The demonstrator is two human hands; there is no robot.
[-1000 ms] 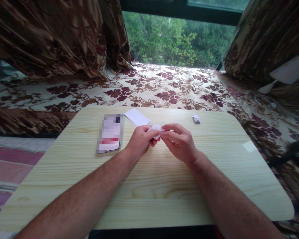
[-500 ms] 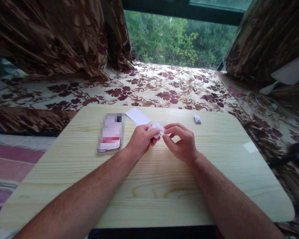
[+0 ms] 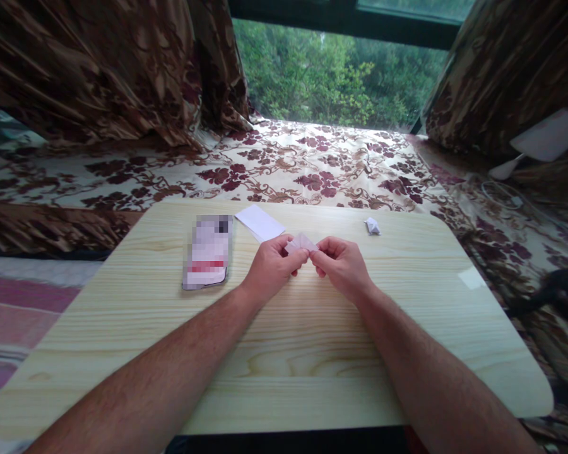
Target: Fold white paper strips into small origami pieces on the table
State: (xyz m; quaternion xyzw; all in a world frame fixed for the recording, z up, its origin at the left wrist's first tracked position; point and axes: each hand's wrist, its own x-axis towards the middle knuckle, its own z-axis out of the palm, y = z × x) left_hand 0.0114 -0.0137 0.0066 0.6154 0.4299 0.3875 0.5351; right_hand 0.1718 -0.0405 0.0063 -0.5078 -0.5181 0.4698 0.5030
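A small piece of folded white paper [image 3: 301,242] is held up between my two hands, above the middle of the table. My left hand [image 3: 273,261] pinches its left side, thumb on top. On the other side, my right hand [image 3: 341,261] grips the paper's right corner between thumb and forefinger. Fingers cover the paper's lower part. Just behind my left hand lie white paper sheets [image 3: 259,222]. A small folded paper figure [image 3: 372,226] rests on the table farther right.
The light wooden table [image 3: 303,353] has rounded corners. A phone [image 3: 208,252], blurred out, lies left of my hands. Past the table's far edge is a ledge with floral cloth [image 3: 312,164], under a window between curtains. A white lamp [image 3: 549,135] stands at the right.
My right hand's fingers have closed in on the paper's right corner and tucked together. The paper now shows a wider, fanned shape. The view has shifted slightly.
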